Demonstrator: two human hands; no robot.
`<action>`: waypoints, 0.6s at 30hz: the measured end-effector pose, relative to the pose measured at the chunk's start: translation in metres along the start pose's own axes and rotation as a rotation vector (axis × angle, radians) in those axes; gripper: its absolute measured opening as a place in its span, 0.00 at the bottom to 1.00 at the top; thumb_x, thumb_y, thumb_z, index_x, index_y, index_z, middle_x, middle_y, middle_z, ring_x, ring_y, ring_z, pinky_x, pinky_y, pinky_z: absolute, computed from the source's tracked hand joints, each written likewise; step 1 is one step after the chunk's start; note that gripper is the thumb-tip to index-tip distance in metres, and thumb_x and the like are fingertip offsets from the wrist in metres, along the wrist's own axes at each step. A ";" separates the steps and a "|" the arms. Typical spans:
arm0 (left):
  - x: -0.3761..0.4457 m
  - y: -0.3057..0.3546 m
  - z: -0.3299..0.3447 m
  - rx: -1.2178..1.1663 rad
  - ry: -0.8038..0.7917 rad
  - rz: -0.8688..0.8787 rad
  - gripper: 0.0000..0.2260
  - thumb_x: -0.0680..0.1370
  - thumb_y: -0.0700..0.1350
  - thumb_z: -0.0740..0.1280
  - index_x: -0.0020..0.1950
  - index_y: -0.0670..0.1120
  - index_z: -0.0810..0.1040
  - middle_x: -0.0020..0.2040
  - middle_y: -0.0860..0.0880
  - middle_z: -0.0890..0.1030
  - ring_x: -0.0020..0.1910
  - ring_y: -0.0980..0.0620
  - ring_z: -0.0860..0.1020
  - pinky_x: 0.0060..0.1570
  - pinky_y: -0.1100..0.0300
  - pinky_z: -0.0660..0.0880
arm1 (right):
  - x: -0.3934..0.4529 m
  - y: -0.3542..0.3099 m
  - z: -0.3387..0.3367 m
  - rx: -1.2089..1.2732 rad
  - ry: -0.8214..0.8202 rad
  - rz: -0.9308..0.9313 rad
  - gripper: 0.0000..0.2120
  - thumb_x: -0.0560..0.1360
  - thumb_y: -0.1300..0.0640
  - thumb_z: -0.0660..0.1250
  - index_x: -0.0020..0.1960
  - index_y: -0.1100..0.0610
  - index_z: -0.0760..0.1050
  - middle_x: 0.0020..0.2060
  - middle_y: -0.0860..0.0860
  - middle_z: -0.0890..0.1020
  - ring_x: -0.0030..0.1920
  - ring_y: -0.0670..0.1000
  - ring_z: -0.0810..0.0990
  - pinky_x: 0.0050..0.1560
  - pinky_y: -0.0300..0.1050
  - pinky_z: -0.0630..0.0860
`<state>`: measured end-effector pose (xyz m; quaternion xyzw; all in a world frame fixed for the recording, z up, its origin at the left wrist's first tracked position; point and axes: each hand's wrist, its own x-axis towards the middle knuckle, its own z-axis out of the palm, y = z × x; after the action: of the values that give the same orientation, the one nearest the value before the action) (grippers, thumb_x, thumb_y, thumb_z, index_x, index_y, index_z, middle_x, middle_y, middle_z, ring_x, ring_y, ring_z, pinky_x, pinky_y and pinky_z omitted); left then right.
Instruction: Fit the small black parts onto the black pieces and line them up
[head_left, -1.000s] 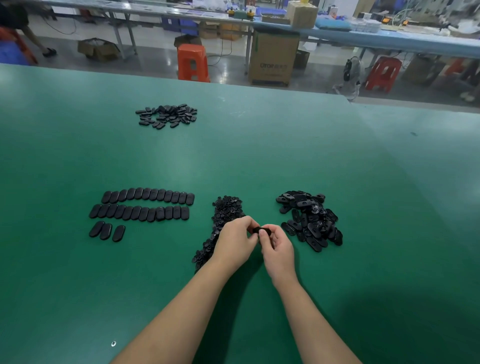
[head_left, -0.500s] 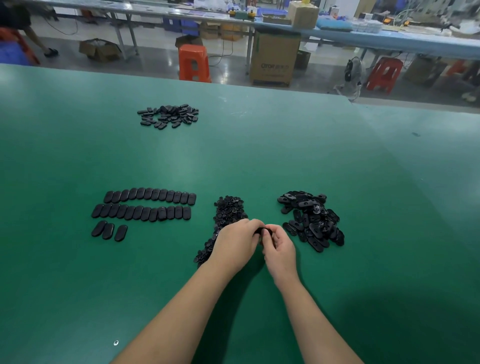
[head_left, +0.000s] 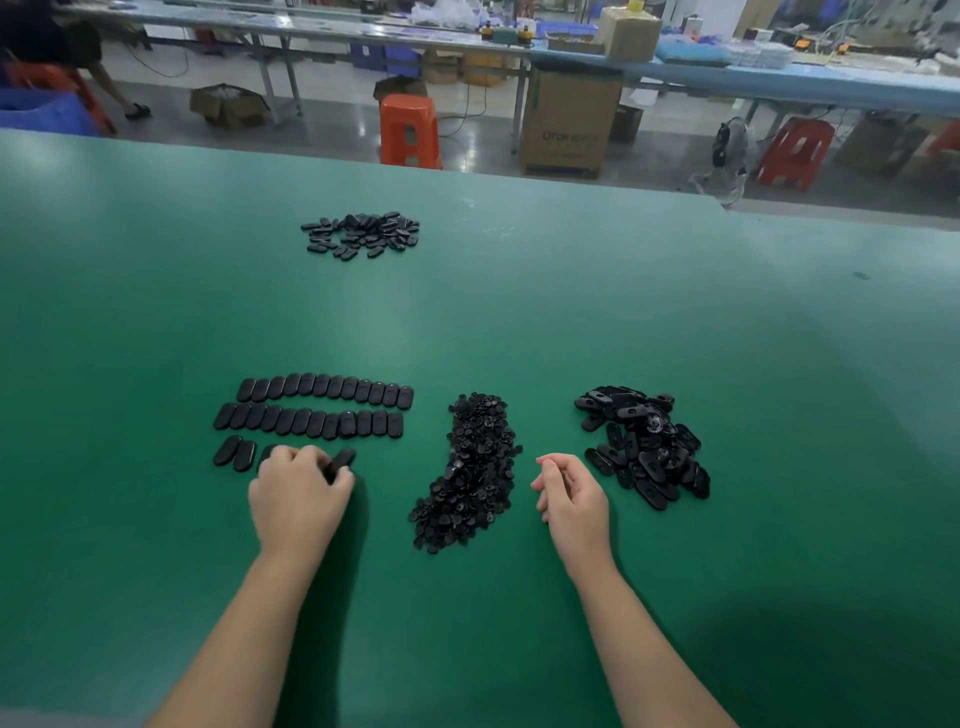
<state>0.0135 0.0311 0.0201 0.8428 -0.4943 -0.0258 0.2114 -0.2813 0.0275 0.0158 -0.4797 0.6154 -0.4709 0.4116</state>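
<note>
A wide green table (head_left: 519, 312) fills the near view, its far edge running across toward the right. Beyond it lies a glossy grey floor (head_left: 322, 114). An orange plastic stool (head_left: 409, 130) stands just past the far edge, beside a tall cardboard box (head_left: 569, 124). A red stool (head_left: 792, 153) sits further right, near a small fan (head_left: 727, 150). A long blue-topped workbench (head_left: 779, 83) crosses the back, cluttered with boxes.

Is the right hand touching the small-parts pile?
Apart. Head view shows green mat between the right hand and the small-parts pile.
</note>
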 end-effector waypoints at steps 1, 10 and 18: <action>0.000 -0.006 -0.002 0.006 0.005 -0.002 0.14 0.74 0.52 0.73 0.54 0.45 0.83 0.50 0.44 0.78 0.45 0.48 0.72 0.49 0.50 0.74 | 0.000 0.000 0.000 -0.003 0.001 -0.002 0.07 0.83 0.55 0.63 0.49 0.51 0.80 0.35 0.47 0.82 0.32 0.45 0.76 0.38 0.49 0.76; -0.012 -0.015 -0.004 0.108 0.011 0.209 0.10 0.76 0.41 0.71 0.55 0.39 0.85 0.51 0.41 0.83 0.47 0.39 0.79 0.47 0.47 0.75 | -0.001 0.000 0.000 -0.046 0.001 -0.013 0.08 0.83 0.56 0.63 0.48 0.51 0.79 0.34 0.47 0.82 0.32 0.44 0.75 0.36 0.48 0.75; -0.005 -0.037 -0.006 0.112 0.061 0.127 0.11 0.76 0.38 0.71 0.56 0.36 0.84 0.54 0.37 0.82 0.50 0.35 0.78 0.48 0.44 0.74 | 0.000 0.001 0.001 -0.068 0.000 -0.015 0.08 0.83 0.56 0.63 0.47 0.50 0.80 0.34 0.47 0.82 0.31 0.43 0.75 0.36 0.48 0.74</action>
<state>0.0431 0.0531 0.0108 0.8206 -0.5409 0.0409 0.1799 -0.2803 0.0276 0.0146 -0.4982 0.6275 -0.4528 0.3912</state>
